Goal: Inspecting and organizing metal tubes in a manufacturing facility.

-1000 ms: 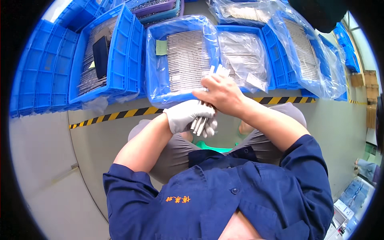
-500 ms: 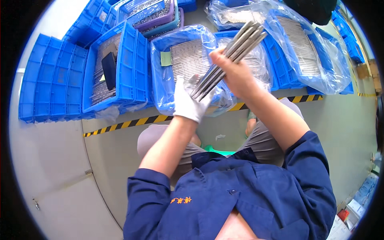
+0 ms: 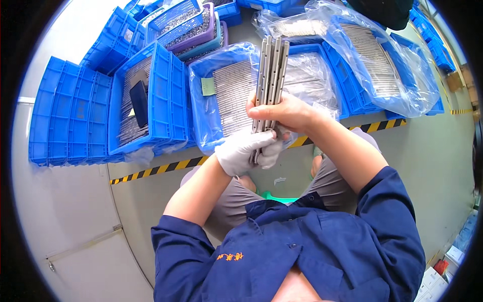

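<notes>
A bundle of metal rods (image 3: 271, 73) with small holes along their sides stands nearly upright in front of me. My left hand (image 3: 247, 152), in a white glove, is wrapped round the bundle's lower end. Bare, my right hand (image 3: 283, 113) grips the same rods higher up, with the thumb across their front. Just behind and to the left is a blue crate (image 3: 202, 132) lined with clear plastic, holding rows of similar rods (image 3: 234, 90). A pale green note (image 3: 208, 86) sticks at its left side.
On the left, a blue crate (image 3: 160, 95) of rods carries a dark phone-like object (image 3: 139, 104). Plastic baskets (image 3: 214, 38) of small metal parts stand behind. More rods lie in a plastic-lined crate (image 3: 370, 60) at right. Striped floor tape (image 3: 166, 171) runs before the crates.
The rod bundle has swung from a rightward slant to nearly upright and come lower. Both hands have moved closer together on it, the left now closed round the lower end.
</notes>
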